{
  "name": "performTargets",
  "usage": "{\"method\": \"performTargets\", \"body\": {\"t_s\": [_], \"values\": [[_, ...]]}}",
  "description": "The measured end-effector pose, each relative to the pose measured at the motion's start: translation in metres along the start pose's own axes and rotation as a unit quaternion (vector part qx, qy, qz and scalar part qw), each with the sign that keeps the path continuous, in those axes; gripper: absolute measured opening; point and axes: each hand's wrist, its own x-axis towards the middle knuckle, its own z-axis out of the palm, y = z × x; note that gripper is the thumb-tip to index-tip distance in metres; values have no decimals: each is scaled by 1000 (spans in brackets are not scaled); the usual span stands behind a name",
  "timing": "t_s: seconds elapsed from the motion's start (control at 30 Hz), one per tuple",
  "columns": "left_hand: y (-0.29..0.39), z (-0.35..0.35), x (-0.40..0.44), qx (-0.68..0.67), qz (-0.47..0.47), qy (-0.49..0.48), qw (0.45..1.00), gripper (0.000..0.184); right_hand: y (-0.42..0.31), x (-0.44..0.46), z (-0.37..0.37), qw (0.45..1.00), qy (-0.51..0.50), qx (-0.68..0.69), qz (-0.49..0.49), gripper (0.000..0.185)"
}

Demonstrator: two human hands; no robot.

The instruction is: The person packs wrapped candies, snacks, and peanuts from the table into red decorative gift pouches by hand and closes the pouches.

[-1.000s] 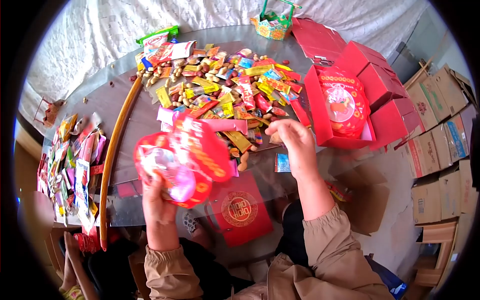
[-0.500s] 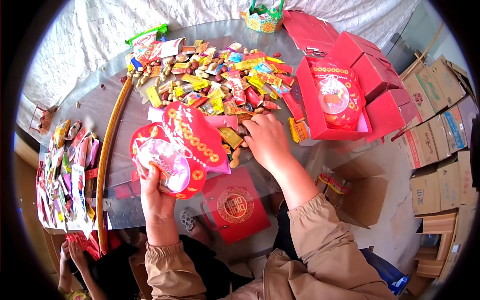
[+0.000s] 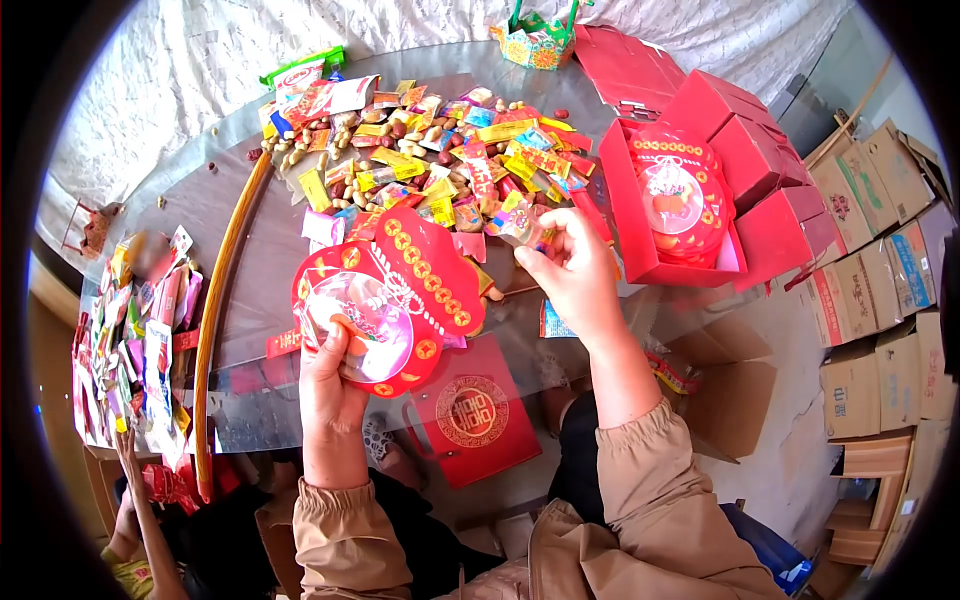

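My left hand (image 3: pixel 335 400) grips a red pouch (image 3: pixel 425 255) printed with gold coins, its round clear window facing up. To its right, my right hand (image 3: pixel 580 270) pinches a small wrapped sweet (image 3: pixel 515 222) between thumb and fingers, just off the front edge of the heap. That heap of wrapped sweets, peanuts and dates (image 3: pixel 410 165) spreads over the glass table (image 3: pixel 250 400). Near my right hand stands an open red box (image 3: pixel 690 277) holding several matching pouches (image 3: pixel 670 195). A blue packet (image 3: pixel 555 320) lies below my right wrist.
A yellow rod (image 3: pixel 228 260) separates the heap from a pile of long packets (image 3: pixel 155 350) at left, where another person's hand (image 3: pixel 130 455) reaches up. Red cartons (image 3: pixel 625 65) and a green basket (image 3: pixel 535 45) stand behind. Below the glass sits a red box (image 3: pixel 475 410); cardboard boxes (image 3: pixel 870 230) stack at right.
My right hand has come up and right from the heap with a wrapped sweet. My left hand has shifted the pouch slightly right. At left, the other person's hand now reaches toward the packets.
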Motion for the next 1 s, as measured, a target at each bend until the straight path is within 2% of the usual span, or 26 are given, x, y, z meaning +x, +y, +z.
{"method": "performTargets", "body": {"t_s": [0.13,0.23,0.4,0.53,0.63,0.67,0.7,0.8,0.83,0.93,1.0], "values": [[-2,9,-2,8,-11,4,1000,49,-3,-5,8,989,-26,125,-71,35],[-4,10,-1,18,-17,8,1000,49,-13,-9,7,989,-42,37,-137,34],[-6,8,1,50,-16,0,999,44,-24,-11,1,981,-95,14,-167,35],[-9,28,-5,88,-22,0,996,19,-28,-13,-3,973,-140,-33,-180,37],[-16,29,-6,123,-25,-26,992,13,-29,-17,-2,965,-167,-44,-195,39],[-17,28,-5,137,-36,-35,989,13,-29,-18,-1,962,-175,-42,-204,40],[-18,27,-4,134,-44,-35,989,14,-27,-21,-1,966,-185,3,-179,38],[-18,26,-2,110,-62,-33,991,18,-25,-22,-8,965,-229,-2,-128,33],[-18,25,-2,98,-68,-33,992,20,-26,-20,-8,962,-218,-48,-159,28],[-19,30,-3,71,-92,-34,993,26,-18,-22,-3,969,-182,-67,-151,20],[-15,27,-4,55,-116,-69,989,35,-14,-19,-4,964,-145,-109,-196,28]]}}
